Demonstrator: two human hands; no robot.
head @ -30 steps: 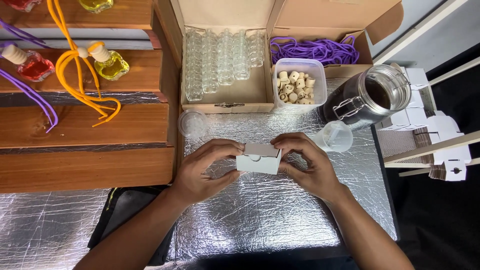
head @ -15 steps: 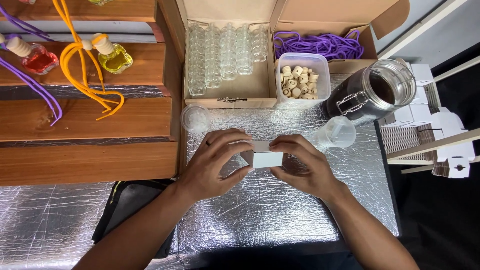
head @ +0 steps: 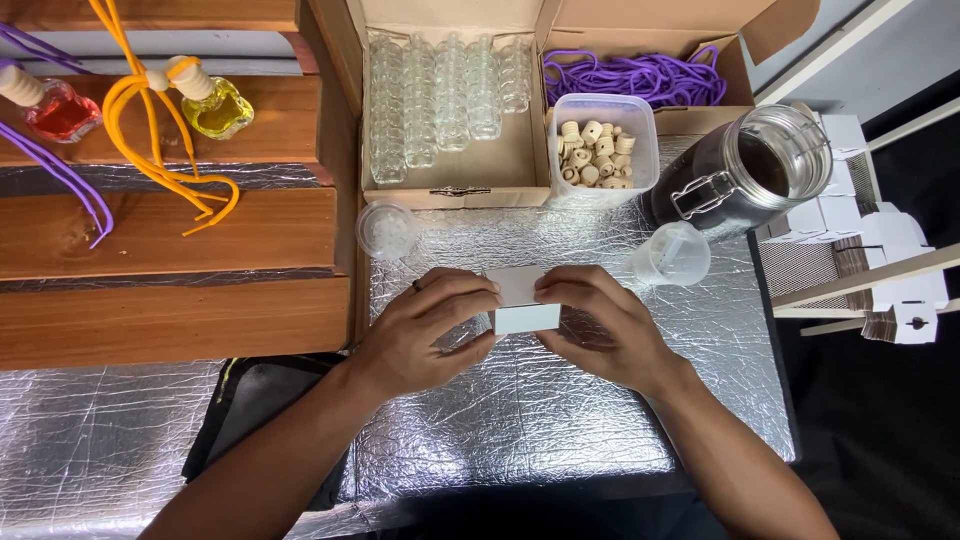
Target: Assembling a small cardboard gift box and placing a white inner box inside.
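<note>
While you look down from the head camera, your left hand (head: 425,325) and right hand (head: 598,328) both pinch a small white box (head: 522,303) between them, just above the shiny silver mat (head: 560,430). Both hands are closed on it, fingers on top and thumbs below. The box looks folded into shape and shut (I cannot see inside it), so that part seems done. More flat white boxes (head: 880,250) wait on the right.

On the far side, an open brown cardboard box (head: 455,170) holds rows of clear little bottles (head: 440,95), and its neighbour holds purple cords (head: 640,78). A clear tub of wooden caps (head: 600,152) sits just in front. A dark glass jar (head: 745,175) lies to the right, near a small clear cup (head: 672,252). On the left wooden steps (head: 170,240) rest a red bottle (head: 60,110) and a yellow bottle (head: 218,105).
</note>
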